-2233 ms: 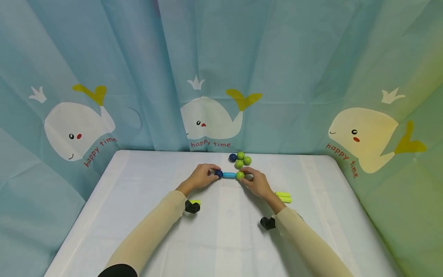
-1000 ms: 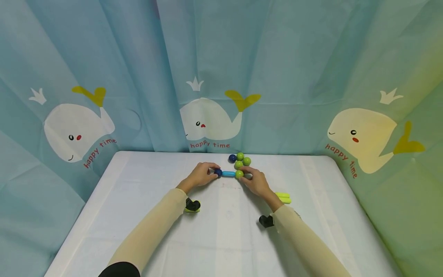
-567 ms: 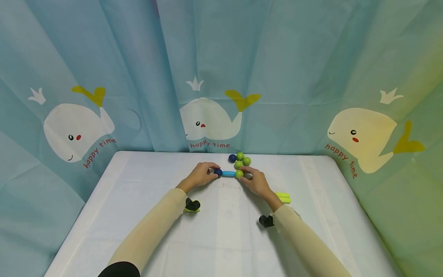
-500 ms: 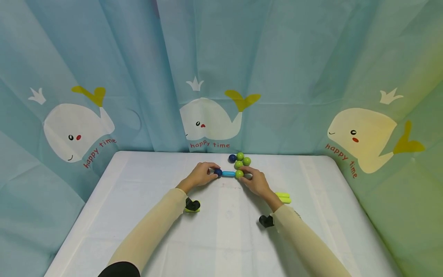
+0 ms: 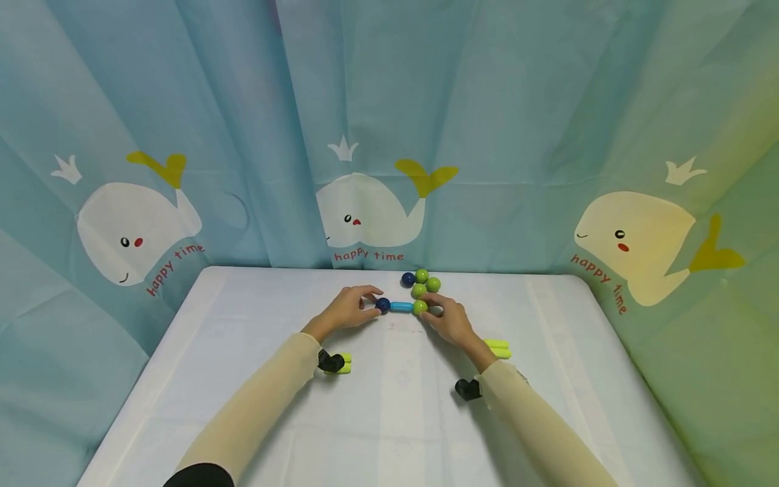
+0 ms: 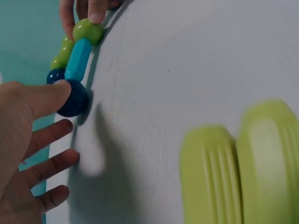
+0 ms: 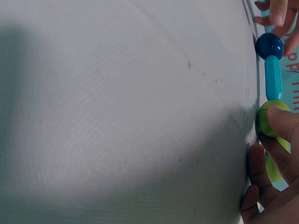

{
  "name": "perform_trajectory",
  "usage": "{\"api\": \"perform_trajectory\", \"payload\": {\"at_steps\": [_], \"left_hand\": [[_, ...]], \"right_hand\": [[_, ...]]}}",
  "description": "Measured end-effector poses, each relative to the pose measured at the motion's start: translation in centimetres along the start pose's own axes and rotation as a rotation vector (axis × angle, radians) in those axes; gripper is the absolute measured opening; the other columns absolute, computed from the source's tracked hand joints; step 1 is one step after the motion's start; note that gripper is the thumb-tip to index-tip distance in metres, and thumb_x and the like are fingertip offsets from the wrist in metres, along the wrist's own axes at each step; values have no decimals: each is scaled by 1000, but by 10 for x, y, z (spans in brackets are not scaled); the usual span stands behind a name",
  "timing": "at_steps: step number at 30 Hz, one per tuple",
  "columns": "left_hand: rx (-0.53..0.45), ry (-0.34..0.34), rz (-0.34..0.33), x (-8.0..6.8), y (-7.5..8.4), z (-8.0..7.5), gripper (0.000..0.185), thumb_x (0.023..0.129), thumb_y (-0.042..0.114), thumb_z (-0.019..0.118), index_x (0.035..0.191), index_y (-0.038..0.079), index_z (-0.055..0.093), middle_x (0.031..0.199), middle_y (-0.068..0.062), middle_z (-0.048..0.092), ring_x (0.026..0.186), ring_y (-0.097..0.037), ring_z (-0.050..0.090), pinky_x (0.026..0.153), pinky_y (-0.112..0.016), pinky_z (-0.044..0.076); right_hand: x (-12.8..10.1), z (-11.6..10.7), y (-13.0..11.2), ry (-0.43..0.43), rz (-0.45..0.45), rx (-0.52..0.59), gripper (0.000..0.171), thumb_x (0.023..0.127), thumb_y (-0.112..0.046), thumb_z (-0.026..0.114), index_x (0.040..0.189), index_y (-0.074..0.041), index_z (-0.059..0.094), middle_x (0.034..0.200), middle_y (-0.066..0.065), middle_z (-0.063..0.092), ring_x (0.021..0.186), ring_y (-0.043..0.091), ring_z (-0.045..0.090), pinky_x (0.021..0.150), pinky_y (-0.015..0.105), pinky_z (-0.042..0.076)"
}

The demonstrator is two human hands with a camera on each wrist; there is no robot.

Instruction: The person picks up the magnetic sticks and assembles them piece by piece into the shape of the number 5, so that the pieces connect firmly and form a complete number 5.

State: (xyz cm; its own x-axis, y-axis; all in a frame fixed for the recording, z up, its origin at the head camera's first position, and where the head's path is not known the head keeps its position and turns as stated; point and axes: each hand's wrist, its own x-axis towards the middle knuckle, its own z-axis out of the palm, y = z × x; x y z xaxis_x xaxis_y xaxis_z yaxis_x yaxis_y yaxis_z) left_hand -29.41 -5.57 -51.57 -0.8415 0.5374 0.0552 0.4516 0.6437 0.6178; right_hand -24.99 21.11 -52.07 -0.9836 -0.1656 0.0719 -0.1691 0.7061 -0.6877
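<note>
A light-blue ribbed toy rod point(image 5: 401, 307) lies on the table with a dark-blue ball point(image 5: 383, 306) at its left end and a green ball point(image 5: 420, 307) at its right end. My right hand point(image 5: 453, 322) pinches the green ball between thumb and fingers. At the dark-blue ball, my left hand point(image 5: 345, 308) has its fingers spread apart. In the left wrist view the thumb of that hand overlaps the dark-blue ball point(image 6: 74, 100); whether it touches is unclear. The right wrist view shows the right thumb on the green ball point(image 7: 267, 119).
Behind the rod, a second dark-blue ball point(image 5: 408, 279) clusters with several green balls point(image 5: 433, 284). Two yellow-green rods point(image 5: 498, 349) lie beyond the right wrist. More yellow-green rods point(image 5: 347, 363) lie by the left wrist, partly covered. A whale-print curtain point(image 5: 517, 223) hangs behind the table.
My left hand has loosened its pinch on the dark-blue ball and drawn slightly back to the left. My right hand keeps hold of the green ball; the joined piece stays nearly in place.
</note>
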Motion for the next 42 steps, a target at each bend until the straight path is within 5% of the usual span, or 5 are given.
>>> {"api": "perform_trajectory", "payload": {"at_steps": [7, 21, 42], "left_hand": [[-29, -42, 14, -27, -4, -19, 37, 87, 27, 75, 119, 11, 65, 102, -7, 68, 76, -18, 55, 71, -31, 45], [-71, -232, 35, -83, -7, -39, 31, 80, 22, 82, 107, 13, 69, 87, 0, 66, 71, -18, 57, 62, -28, 46], [-2, -244, 56, -89, -6, -32, 17, 82, 11, 78, 98, 12, 73, 80, 5, 63, 68, -10, 54, 63, -26, 47]], "right_hand": [[1, 1, 2, 2, 8, -8, 41, 91, -15, 69, 131, -11, 60, 124, 10, 65, 117, 27, 58, 94, 45, 48], [1, 0, 3, 2, 19, -17, 40, 92, -18, 69, 131, -13, 61, 127, 10, 64, 121, 29, 56, 95, 46, 47], [1, 1, 4, 10, -17, -15, 39, 92, -18, 69, 130, -11, 61, 124, 11, 65, 115, 28, 59, 91, 45, 50]]}}
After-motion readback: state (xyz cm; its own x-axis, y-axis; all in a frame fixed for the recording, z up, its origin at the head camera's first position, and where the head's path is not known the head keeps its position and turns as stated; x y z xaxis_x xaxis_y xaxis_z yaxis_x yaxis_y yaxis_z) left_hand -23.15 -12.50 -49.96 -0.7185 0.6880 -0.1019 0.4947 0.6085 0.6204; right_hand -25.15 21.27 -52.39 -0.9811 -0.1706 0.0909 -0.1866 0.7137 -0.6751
